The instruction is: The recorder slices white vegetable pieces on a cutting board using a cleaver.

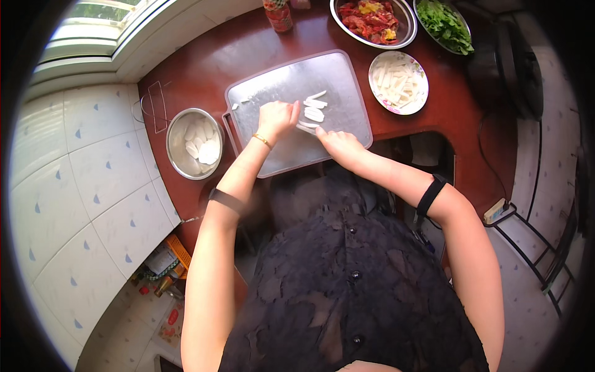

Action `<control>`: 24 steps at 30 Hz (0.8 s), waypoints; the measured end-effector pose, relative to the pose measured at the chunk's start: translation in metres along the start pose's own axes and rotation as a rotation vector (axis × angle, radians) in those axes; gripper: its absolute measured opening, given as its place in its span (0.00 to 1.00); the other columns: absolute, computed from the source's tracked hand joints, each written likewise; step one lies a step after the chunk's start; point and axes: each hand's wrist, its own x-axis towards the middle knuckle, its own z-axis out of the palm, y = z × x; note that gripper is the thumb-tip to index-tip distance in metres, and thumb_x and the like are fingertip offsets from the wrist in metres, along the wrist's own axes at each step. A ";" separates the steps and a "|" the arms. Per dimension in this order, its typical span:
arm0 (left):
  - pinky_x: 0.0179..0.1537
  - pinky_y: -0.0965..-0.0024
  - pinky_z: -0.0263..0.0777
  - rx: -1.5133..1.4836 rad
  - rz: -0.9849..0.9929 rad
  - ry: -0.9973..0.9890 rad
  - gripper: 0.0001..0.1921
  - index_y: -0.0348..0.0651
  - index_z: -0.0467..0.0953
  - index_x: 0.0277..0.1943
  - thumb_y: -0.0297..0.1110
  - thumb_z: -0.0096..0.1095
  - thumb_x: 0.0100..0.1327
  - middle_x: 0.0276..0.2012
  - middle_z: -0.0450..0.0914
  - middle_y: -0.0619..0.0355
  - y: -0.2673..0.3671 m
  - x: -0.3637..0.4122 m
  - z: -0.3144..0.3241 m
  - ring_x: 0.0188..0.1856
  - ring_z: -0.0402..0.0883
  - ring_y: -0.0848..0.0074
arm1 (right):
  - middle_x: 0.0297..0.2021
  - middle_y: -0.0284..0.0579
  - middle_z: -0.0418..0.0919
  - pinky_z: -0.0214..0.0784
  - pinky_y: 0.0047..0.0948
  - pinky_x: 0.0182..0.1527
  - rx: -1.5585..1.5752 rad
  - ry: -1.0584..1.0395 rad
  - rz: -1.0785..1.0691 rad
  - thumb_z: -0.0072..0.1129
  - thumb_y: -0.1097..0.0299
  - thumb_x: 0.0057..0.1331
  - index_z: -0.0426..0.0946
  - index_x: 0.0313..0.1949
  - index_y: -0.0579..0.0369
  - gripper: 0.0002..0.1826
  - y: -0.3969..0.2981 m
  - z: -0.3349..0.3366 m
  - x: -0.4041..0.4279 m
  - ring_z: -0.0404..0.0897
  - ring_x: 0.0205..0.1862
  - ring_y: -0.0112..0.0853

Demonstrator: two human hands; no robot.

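Observation:
A metal-faced cutting board (pixel 293 79) with a pinkish-grey rim lies before me, with short white strips (pixel 314 114) of a sliced food near its middle. My left hand (pixel 277 118) is over the board, fingers curled and thumb side beside the nearest strips. To the right of it, my right hand (pixel 343 145) is curled low over the board's near right part, its fingertips by the same strips. Whether either hand holds anything, such as a knife, cannot be made out. Small white bits (pixel 235 106) lie at the board's left.
Left of the board stands a steel bowl (pixel 173 158) of white slices, by a wire stand (pixel 160 107). A floral plate (pixel 420 100) of white strips is at the right. Beyond are a red-filled jar (pixel 279 18), a steel bowl (pixel 410 28) of red food and a bowl of leafy greens (pixel 441 25).

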 end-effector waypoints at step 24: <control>0.45 0.59 0.63 -0.273 -0.180 0.770 0.07 0.41 0.72 0.40 0.25 0.54 0.58 0.37 0.75 0.52 -0.020 -0.039 -0.029 0.42 0.74 0.60 | 0.29 0.57 0.79 0.68 0.53 0.35 0.177 0.104 -0.064 0.50 0.65 0.66 0.63 0.47 0.55 0.13 0.020 -0.015 -0.022 0.78 0.35 0.55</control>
